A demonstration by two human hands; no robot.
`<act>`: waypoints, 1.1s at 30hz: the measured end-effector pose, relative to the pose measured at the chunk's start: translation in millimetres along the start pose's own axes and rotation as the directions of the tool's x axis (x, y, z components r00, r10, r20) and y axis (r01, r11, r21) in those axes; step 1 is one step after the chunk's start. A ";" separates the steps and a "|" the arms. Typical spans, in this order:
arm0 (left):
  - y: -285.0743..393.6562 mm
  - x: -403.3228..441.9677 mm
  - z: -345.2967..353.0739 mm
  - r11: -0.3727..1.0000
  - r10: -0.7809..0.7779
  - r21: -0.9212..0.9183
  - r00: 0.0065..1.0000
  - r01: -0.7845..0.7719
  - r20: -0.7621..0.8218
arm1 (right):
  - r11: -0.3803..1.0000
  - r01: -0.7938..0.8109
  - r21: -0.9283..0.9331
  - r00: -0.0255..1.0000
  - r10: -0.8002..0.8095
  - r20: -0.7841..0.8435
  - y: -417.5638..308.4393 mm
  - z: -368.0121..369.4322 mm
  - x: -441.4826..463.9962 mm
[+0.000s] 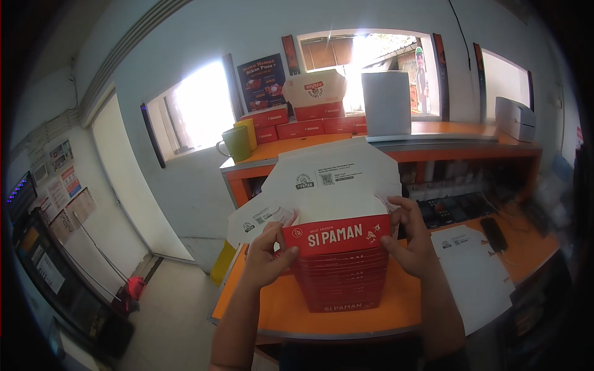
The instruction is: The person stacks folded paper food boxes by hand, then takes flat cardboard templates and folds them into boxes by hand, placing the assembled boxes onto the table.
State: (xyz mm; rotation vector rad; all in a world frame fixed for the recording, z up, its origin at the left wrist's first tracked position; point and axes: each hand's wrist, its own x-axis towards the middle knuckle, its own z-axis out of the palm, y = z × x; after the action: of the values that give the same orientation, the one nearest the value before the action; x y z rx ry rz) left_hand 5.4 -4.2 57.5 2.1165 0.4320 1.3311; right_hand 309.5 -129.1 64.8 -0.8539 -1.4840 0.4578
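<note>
Gripping the left end of a red-and-white cardboard box (337, 237) marked "SI PAMAN", the left hand (268, 256) has its thumb at the front panel and its fingers bent. The right hand (409, 238) grips the opposite end, thumb likewise at the front. The box (lid raised, white printed face showing) is at the top of a stack of red cardboard boxes (341, 281) on an orange, grey-edged counter (399, 309). To the right lies a flat white printed cardboard sheet (473, 284), near a black handheld device (494, 234).
</note>
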 end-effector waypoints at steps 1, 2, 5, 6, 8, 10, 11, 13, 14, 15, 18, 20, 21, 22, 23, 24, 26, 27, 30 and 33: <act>-1.1 1.4 -0.5 1.000 -0.009 0.000 1.000 0.009 0.001 | 0.993 0.053 -0.106 0.999 -0.052 0.011 -0.2 -1.6 0.9; -2.4 0.5 -0.6 1.000 -0.023 -0.002 1.000 0.023 0.000 | 0.973 0.101 -0.209 0.995 -0.097 0.032 0.0 -4.5 2.0; -8.3 -9.1 11.8 0.986 -0.031 -0.165 0.992 0.010 -0.123 | 0.953 0.146 -0.265 0.989 -0.142 0.035 5.0 -2.6 -1.6; -9.1 -9.0 18.6 0.970 -0.029 -0.242 0.983 -0.016 -0.183 | 0.958 0.148 -0.246 0.989 -0.147 0.020 7.4 -1.1 -1.3; -0.9 -6.3 31.0 0.967 0.053 -0.229 0.969 -0.110 -0.242 | 0.963 0.182 -0.197 0.982 -0.187 -0.007 20.4 3.7 -3.9; 2.6 -3.0 30.4 0.974 0.172 -0.101 0.956 -0.201 -0.239 | 0.953 0.232 -0.194 0.972 -0.236 0.002 31.9 4.6 -3.9; 2.7 -1.5 26.8 0.969 0.243 0.017 0.951 -0.245 -0.193 | 0.941 0.261 -0.216 0.965 -0.263 0.023 36.6 -0.4 -4.6; 0.1 3.1 27.3 0.944 0.329 0.094 0.932 -0.318 -0.154 | 0.907 0.330 -0.263 0.939 -0.344 -0.006 36.7 -1.7 -2.7; -3.8 4.8 32.0 0.939 0.344 0.057 0.924 -0.339 -0.170 | 0.886 0.365 -0.288 0.917 -0.394 -0.052 35.1 3.8 -0.5; -7.2 5.3 37.6 0.933 0.356 0.022 0.915 -0.358 -0.188 | 0.863 0.396 -0.312 0.891 -0.443 -0.094 32.8 11.1 1.8; -13.2 5.8 56.5 0.914 0.375 -0.026 0.865 -0.406 -0.332 | 0.836 0.435 -0.335 0.825 -0.519 -0.225 18.7 47.2 13.9; -23.7 4.5 55.0 0.920 0.379 0.041 0.860 -0.389 -0.341 | 0.849 0.444 -0.287 0.857 -0.496 -0.141 34.1 37.8 14.8; -25.8 2.4 53.9 0.924 0.377 0.074 0.859 -0.375 -0.347 | 0.857 0.444 -0.262 0.872 -0.481 -0.095 39.7 34.7 14.1; -26.0 0.7 54.6 0.924 0.376 0.076 0.850 -0.376 -0.367 | 0.856 0.445 -0.265 0.868 -0.485 -0.107 41.2 34.2 11.8; -24.5 0.2 57.4 0.923 0.377 0.079 0.841 -0.378 -0.388 | 0.853 0.447 -0.269 0.864 -0.490 -0.118 41.7 33.8 9.1; -22.9 0.2 59.3 0.922 0.377 0.079 0.831 -0.379 -0.409 | 0.851 0.448 -0.274 0.860 -0.494 -0.128 42.2 33.5 7.7; -21.7 0.3 57.7 0.909 0.412 0.115 0.823 -0.401 -0.390 | 0.846 0.445 -0.294 0.858 -0.497 -0.131 44.2 33.3 5.6; -21.3 0.0 57.0 0.902 0.430 0.132 0.820 -0.412 -0.378 | 0.844 0.442 -0.304 0.857 -0.497 -0.135 45.1 33.4 4.5; -20.0 -3.0 57.9 0.930 0.367 0.140 0.834 -0.340 -0.412 | 0.856 0.367 -0.365 0.877 -0.449 -0.172 38.0 37.1 4.0; -22.1 -4.0 59.4 0.948 0.316 0.126 0.838 -0.291 -0.446 | 0.878 0.315 -0.361 0.894 -0.402 -0.197 32.7 40.9 5.8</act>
State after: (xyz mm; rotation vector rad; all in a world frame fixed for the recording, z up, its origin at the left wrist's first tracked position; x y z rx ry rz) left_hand 57.6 -7.9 21.6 1.9522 0.3266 2.0483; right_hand 277.8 -95.1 39.8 -0.8258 -1.4416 -0.1832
